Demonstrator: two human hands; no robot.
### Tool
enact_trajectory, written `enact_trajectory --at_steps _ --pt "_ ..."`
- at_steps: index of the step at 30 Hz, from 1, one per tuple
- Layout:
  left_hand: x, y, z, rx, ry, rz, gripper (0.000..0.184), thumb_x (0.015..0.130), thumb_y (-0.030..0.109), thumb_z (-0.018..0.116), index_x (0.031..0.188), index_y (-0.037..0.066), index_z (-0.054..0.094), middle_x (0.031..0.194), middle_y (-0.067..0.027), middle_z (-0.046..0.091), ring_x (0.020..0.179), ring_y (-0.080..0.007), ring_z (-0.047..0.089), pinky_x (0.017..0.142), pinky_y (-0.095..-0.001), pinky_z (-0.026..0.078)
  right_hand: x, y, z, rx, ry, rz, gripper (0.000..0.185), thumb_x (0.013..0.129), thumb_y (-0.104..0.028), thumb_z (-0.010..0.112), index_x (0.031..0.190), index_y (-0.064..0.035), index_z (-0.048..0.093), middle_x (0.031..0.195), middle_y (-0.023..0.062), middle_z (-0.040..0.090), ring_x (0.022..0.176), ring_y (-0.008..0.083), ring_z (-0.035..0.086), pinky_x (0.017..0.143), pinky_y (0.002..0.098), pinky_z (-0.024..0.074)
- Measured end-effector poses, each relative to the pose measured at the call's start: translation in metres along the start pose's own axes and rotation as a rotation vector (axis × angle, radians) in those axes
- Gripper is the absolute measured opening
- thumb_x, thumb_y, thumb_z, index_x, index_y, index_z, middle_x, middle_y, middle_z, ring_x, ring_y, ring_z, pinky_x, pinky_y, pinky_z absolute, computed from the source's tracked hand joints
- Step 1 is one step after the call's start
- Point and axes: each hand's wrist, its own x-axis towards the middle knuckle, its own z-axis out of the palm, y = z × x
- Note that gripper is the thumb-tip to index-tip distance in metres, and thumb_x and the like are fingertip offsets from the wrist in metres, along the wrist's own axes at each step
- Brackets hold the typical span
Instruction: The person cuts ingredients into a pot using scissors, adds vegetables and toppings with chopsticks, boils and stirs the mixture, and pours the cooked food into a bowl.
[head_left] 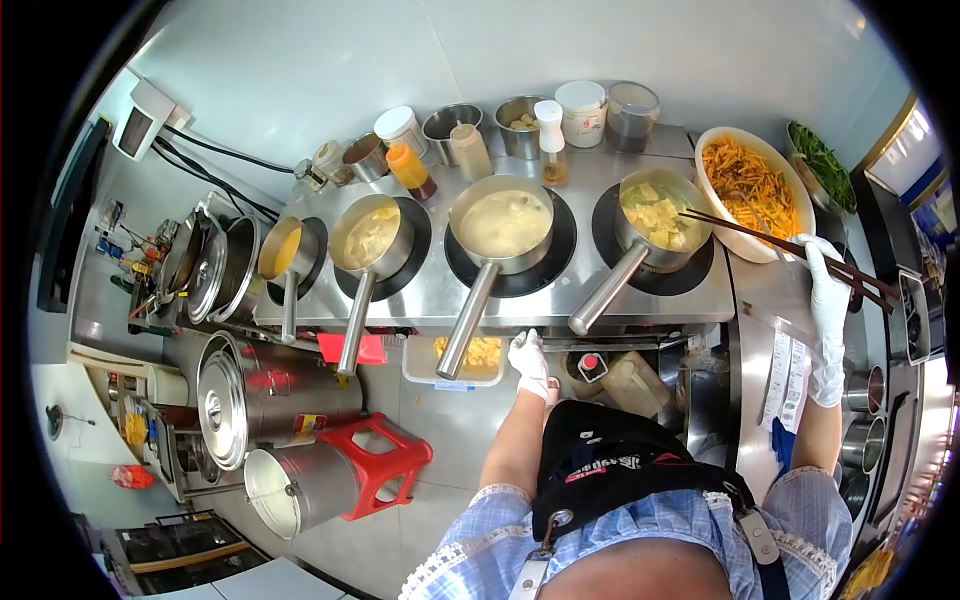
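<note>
My right hand [826, 300], in a white glove, is closed around a pair of long dark chopsticks [752, 234]. Their tips reach the rim of the rightmost saucepan [652, 258], which holds yellowish chunks and green pieces in liquid. My left hand [528, 360], also gloved, is at the stove's front panel below the counter edge, its fingers curled; what they grip is hidden. To the left on the burners stand a saucepan of pale cloudy soup [505, 222], a saucepan with pale pieces [372, 238] and a small saucepan of yellow liquid [287, 252].
Beside the right pot sits a white bowl [712, 150] of orange shreds, with greens [822, 165] behind. Bottles [469, 152] and tubs line the back wall. The saucepan handles jut over the front edge. A red stool [400, 465] and steel drum [300, 388] stand on the floor, left.
</note>
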Motion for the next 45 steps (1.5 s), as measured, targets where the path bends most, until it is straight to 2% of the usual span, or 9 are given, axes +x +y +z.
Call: enact_trajectory --at_steps 11,13,15,16,17,18,21,29,45 --pt "0.002 0.009 -0.008 0.010 -0.046 -0.052 0.009 0.086 0.012 0.062 0.080 0.007 0.057 0.071 -0.0035 0.060 0.052 -0.0096 0.052 0.049 -0.0220 0.043 0.002 0.002 0.005 -0.001 -0.008 0.009 0.018 0.090 -0.011 0.056 0.100 0.0029 0.062 0.098 0.0076 0.063 0.093 0.0137 0.059 0.088 0.0254 0.0429" --pt "0.030 0.000 -0.030 0.100 0.174 0.094 0.013 0.088 0.018 0.060 0.084 0.005 0.057 0.072 -0.0051 0.059 0.056 -0.0104 0.051 0.050 -0.0239 0.042 0.002 -0.001 0.007 -0.094 -0.029 -0.068 0.020 0.093 -0.012 0.051 0.098 0.0040 0.061 0.098 0.0082 0.064 0.094 0.0159 0.059 0.089 0.0276 0.0426" --pt "0.071 0.003 -0.080 0.569 0.348 0.420 0.021 0.090 0.022 0.057 0.098 0.003 0.056 0.087 -0.0072 0.059 0.073 -0.0181 0.054 0.069 -0.0314 0.046 0.002 0.006 0.005 -0.120 -0.015 -0.056 0.019 0.092 -0.010 0.052 0.102 0.0052 0.060 0.099 0.0091 0.062 0.094 0.0156 0.058 0.088 0.0263 0.0423" --pt "0.062 0.043 -0.077 -0.178 0.198 0.284 0.023 0.090 0.022 0.057 0.104 0.004 0.054 0.102 -0.0103 0.057 0.081 -0.0202 0.055 0.080 -0.0340 0.046 0.003 0.010 0.003 -0.116 -0.006 -0.033 0.019 0.092 -0.010 0.052 0.102 0.0052 0.060 0.099 0.0091 0.062 0.094 0.0157 0.058 0.088 0.0264 0.0423" --pt "0.109 0.018 -0.120 0.005 0.290 0.535 0.026 0.091 0.014 0.052 0.111 -0.002 0.049 0.100 -0.0134 0.056 0.086 -0.0210 0.053 0.080 -0.0342 0.045 0.003 0.010 0.003 -0.116 0.007 -0.007 0.019 0.092 -0.010 0.052 0.102 0.0052 0.060 0.099 0.0090 0.062 0.093 0.0158 0.058 0.088 0.0264 0.0424" --pt "0.130 0.054 -0.139 -0.189 0.324 0.234 0.029 0.090 0.014 0.053 0.114 -0.002 0.047 0.101 -0.0138 0.055 0.091 -0.0207 0.052 0.079 -0.0345 0.046 0.003 0.004 0.006 -0.137 0.014 -0.004 0.020 0.092 -0.010 0.052 0.102 0.0051 0.060 0.098 0.0088 0.062 0.092 0.0158 0.058 0.088 0.0268 0.0428" --pt "0.175 0.106 -0.161 0.298 0.518 0.343 0.045 0.086 0.005 0.058 0.128 -0.004 0.044 0.113 -0.0158 0.056 0.100 -0.0243 0.052 0.090 -0.0319 0.040 0.004 0.001 0.013 -0.151 0.054 0.030 0.021 0.092 -0.013 0.053 0.102 0.0042 0.061 0.100 0.0089 0.062 0.093 0.0159 0.058 0.087 0.0276 0.0435" --pt "0.184 0.152 -0.144 -0.212 0.321 0.157 0.037 0.087 0.005 0.061 0.121 -0.001 0.048 0.086 -0.0029 0.058 0.063 -0.0090 0.054 0.052 -0.0236 0.045 0.008 -0.006 0.033 -0.166 0.041 0.017 0.022 0.093 -0.014 0.053 0.101 0.0041 0.061 0.102 0.0089 0.061 0.095 0.0165 0.057 0.088 0.0287 0.0435" --pt "0.176 0.161 -0.141 -0.174 0.333 0.081 0.044 0.089 0.016 0.061 0.122 -0.006 0.042 0.097 -0.0107 0.057 0.076 -0.0204 0.059 0.069 -0.0280 0.051 0.012 0.010 0.036 -0.113 0.016 0.015 0.023 0.094 -0.013 0.051 0.108 0.0021 0.060 0.105 0.0086 0.061 0.099 0.0163 0.057 0.089 0.0282 0.0433"
